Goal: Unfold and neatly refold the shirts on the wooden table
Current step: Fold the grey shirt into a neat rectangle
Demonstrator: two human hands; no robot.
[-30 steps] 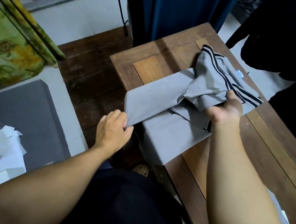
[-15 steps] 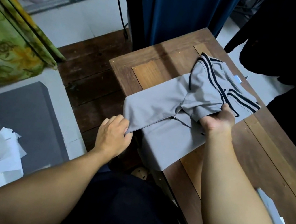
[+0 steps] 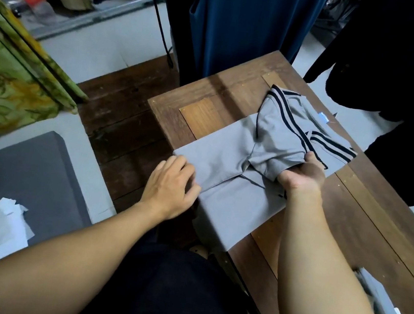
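Gray shirt (image 3: 229, 144) on wooden table (image 3: 380, 209), centre-right of frame; long axis lower centre to upper right, hem over near edge. Left hand (image 3: 172, 186) pinches flap edge; right hand (image 3: 302, 174) grips bunched sleeve, nearer collar. 2 hands flank shirt.

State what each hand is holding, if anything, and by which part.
Both hold the grey shirt. The left hand pinches the near-left corner of its folded top layer, and the right hand grips bunched fabric on its right side.
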